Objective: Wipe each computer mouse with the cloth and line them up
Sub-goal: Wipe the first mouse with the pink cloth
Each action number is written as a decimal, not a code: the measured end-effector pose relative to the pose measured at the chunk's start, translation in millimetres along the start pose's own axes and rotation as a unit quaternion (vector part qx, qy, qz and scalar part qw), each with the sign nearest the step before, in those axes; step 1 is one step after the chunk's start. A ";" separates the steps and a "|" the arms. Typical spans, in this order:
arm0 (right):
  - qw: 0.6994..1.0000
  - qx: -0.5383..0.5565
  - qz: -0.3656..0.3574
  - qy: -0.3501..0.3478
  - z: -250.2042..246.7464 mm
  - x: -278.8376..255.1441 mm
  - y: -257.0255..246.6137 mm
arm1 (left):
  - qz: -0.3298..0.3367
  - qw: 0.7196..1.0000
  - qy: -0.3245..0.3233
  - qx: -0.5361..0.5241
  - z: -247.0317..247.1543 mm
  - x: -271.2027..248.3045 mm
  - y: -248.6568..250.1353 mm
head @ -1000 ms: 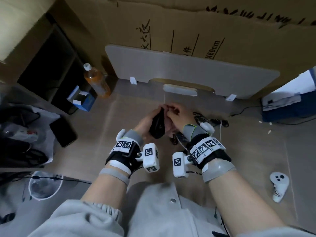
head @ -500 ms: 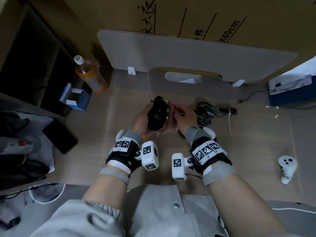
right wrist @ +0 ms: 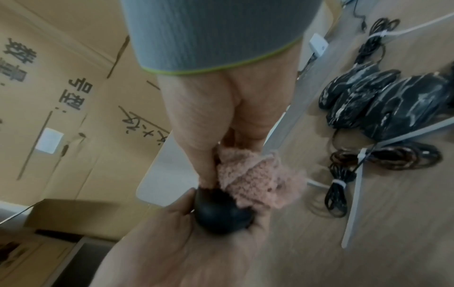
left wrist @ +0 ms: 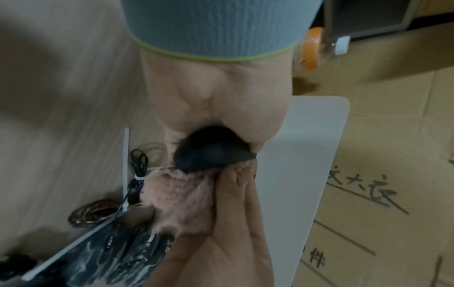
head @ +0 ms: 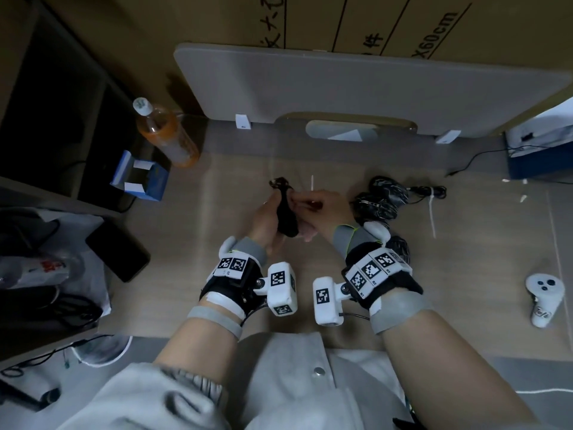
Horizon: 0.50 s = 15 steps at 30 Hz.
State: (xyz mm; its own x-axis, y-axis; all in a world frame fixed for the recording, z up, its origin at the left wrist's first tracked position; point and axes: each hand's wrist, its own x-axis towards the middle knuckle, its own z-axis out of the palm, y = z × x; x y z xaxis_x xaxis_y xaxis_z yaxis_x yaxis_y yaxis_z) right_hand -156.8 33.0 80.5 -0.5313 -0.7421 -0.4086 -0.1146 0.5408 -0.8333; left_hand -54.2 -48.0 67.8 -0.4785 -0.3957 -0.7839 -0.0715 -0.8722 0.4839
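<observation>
My left hand (head: 273, 211) grips a black computer mouse (head: 286, 219) above the wooden floor, turned edge-on to the head view, its bundled cable (head: 279, 183) sticking out at the far end. My right hand (head: 310, 206) pinches a fluffy pink cloth (head: 307, 234) and presses it against the mouse's right side. In the left wrist view the cloth (left wrist: 181, 196) lies under the mouse (left wrist: 211, 153). The right wrist view shows the cloth (right wrist: 253, 180) above the mouse (right wrist: 221, 213). Other black mice (head: 383, 197) with tied cables lie bunched to the right.
A grey board (head: 341, 85) leans on a cardboard box at the back. An orange drink bottle (head: 167, 135) and a blue box (head: 141, 176) stand at left, with a black phone (head: 117, 256) nearer. A white controller (head: 544, 296) lies at right.
The mouse has turned in my left hand from broad side up to edge-on. My right hand with the cloth has stayed against it.
</observation>
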 end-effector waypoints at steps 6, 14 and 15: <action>0.998 -0.001 0.015 -0.065 2.6 -1.7 -8.1 | 0.006 0.999 -0.002 -0.052 -11.2 3.4 6.7; 0.984 -0.017 0.171 -0.056 -16.4 -6.9 20.4 | 0.088 0.971 0.107 0.197 -18.8 29.2 7.6; 0.983 -0.026 0.179 -0.011 -26.0 -6.5 29.8 | 0.089 0.960 0.123 0.236 -22.7 32.9 4.6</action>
State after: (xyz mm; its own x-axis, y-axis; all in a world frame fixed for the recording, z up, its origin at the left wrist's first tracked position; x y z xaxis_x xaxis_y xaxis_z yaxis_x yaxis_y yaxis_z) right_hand -178.6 64.2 68.0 -0.5265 -0.5087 -0.6812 0.0343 0.7879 -0.6149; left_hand -50.3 -71.5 35.3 -0.3026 -0.6326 -0.7130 -0.4241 -0.5805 0.6951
